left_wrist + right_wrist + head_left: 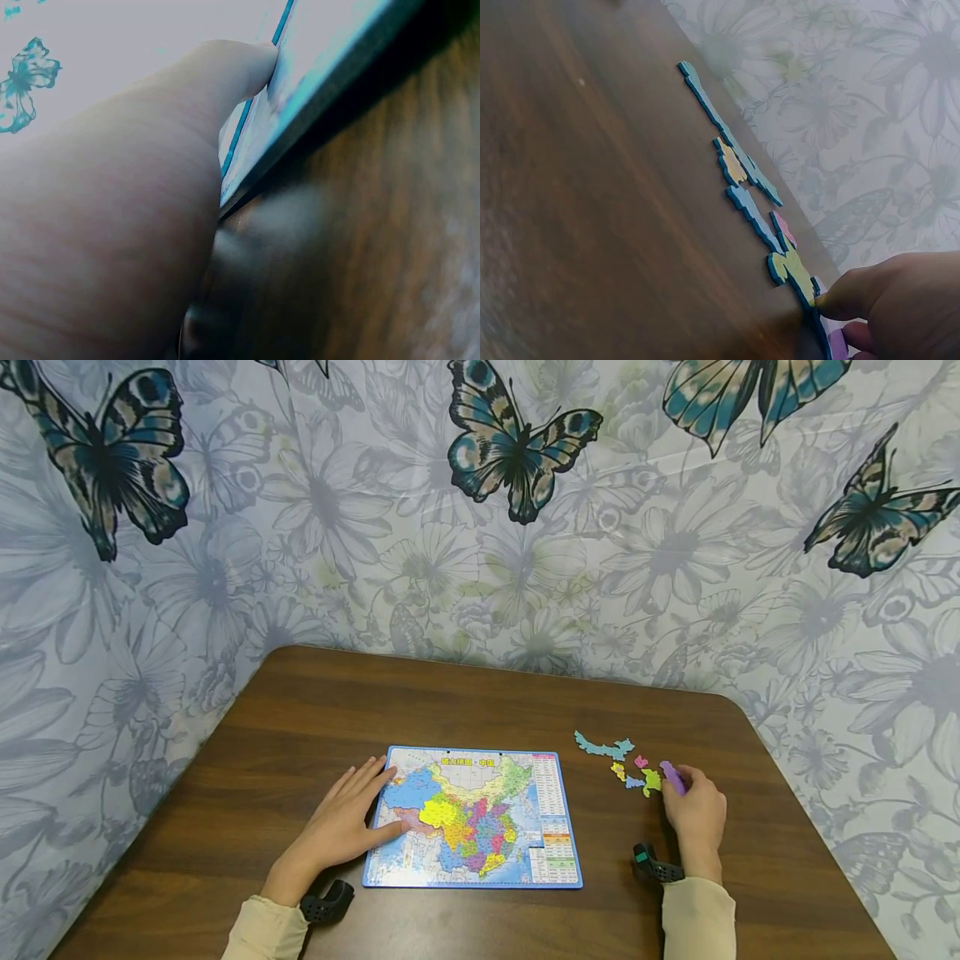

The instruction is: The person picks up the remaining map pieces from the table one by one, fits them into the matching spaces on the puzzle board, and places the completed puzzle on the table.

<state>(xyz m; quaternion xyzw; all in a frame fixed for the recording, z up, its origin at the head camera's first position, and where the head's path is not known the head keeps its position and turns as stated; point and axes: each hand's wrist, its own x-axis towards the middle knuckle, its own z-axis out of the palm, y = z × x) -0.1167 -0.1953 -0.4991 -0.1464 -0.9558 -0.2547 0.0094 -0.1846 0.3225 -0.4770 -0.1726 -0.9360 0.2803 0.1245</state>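
A map puzzle board (555,864) with a blue rim lies on the table. Spread over its left side is my left hand (341,818), the fingers straight at the upper left edge and the thumb on the map. In the left wrist view the thumb (232,67) rests on the board's face (315,67). My right hand (697,810) pinches a purple puzzle piece (672,777), partly hidden by the fingers. Beside it lie a yellow-green piece (651,782), a pink piece (641,762), a small blue piece (633,782), a yellow piece (618,771) and a long light-blue piece (603,748).
The brown wooden table (465,706) has rounded far corners. Behind it hangs a flowered backdrop (337,568) with butterflies. Each wrist wears a black band, one on the left (327,903) and one on the right (658,865).
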